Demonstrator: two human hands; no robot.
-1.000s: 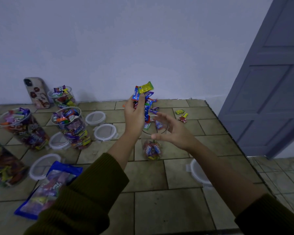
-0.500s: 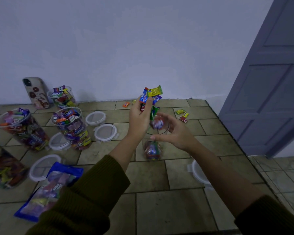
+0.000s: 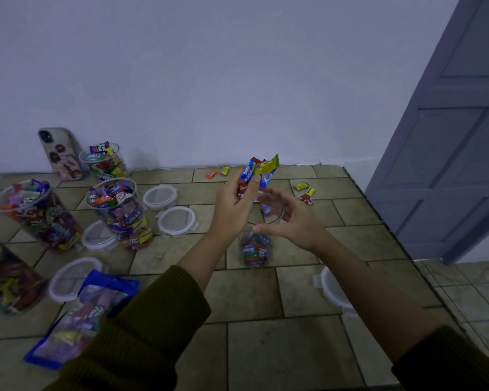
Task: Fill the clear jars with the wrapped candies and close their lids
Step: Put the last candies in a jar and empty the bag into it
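A clear jar [image 3: 255,253] stands mid-table with a low layer of wrapped candies at its bottom. My left hand [image 3: 233,206] hovers over its left rim and pinches a small bunch of candies [image 3: 259,171], blue, red and yellow, fanned upward. My right hand [image 3: 292,220] curves round the jar's open rim from the right, thumb on the near wall and fingers over the far side. One candy [image 3: 266,210] shows inside the jar just under the rim.
Several full open jars [image 3: 119,213] stand at the left with loose white lids [image 3: 177,220] between them. Another lid [image 3: 333,289] lies under my right forearm. A blue candy bag [image 3: 79,317], a phone [image 3: 60,153] and loose candies [image 3: 305,191] lie about. A door [image 3: 449,136] is beyond the table's right edge.
My left hand has shifted slightly right over the jar, and its bunch of candies has shrunk as pieces dropped into the jar. My right hand stays at the rim.
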